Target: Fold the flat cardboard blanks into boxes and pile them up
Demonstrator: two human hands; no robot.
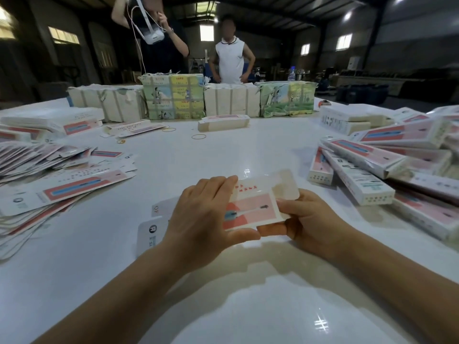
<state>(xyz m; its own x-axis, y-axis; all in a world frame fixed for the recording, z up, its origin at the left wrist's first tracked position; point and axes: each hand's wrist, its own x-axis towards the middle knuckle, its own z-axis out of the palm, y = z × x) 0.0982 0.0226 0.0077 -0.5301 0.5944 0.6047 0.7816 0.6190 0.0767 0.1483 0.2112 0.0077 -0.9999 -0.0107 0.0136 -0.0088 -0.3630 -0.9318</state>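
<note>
White glossy surface [223, 155] in a dim warehouse. Left hand [203, 219] and right hand [308, 222] both hold one cardboard blank [250, 207] just above the surface, centre front; each grip pinches it, thumb under, fingers over. Whether it is part-folded is hard to tell. Flat blanks [49, 175] lie fanned at left. Folded boxes [387, 167] are piled at right. Wrapped bundles [173, 98] line the far edge.
</note>
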